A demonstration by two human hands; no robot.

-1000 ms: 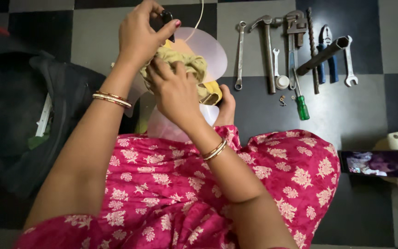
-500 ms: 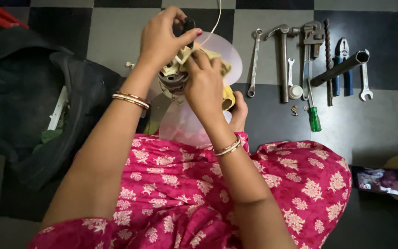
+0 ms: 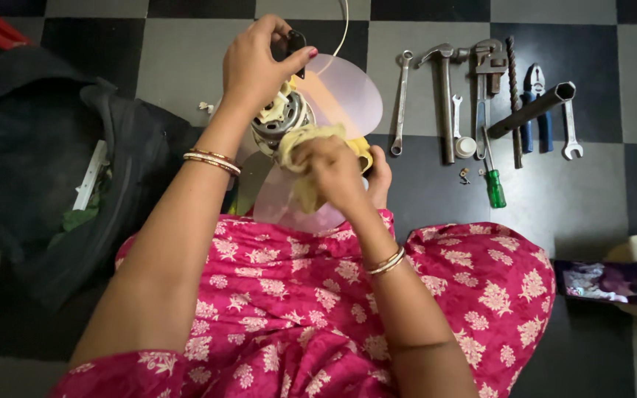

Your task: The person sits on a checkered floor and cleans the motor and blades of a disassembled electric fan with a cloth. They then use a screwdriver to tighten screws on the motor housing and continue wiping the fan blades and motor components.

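Gripping the small fan motor (image 3: 282,118) by its top, the left hand (image 3: 256,63) steadies this heavy, rigid lump while the right hand (image 3: 333,169), just below, clutches a soft yellow rag (image 3: 300,144) against it.

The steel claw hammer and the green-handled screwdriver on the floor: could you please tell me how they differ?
The steel claw hammer is all grey metal; the green-handled screwdriver has a translucent green plastic handle. The hammer looks longer and thicker than the screwdriver. The hammer's head points away from the person; the screwdriver's handle lies nearest them. Both lie untouched on the checked floor.
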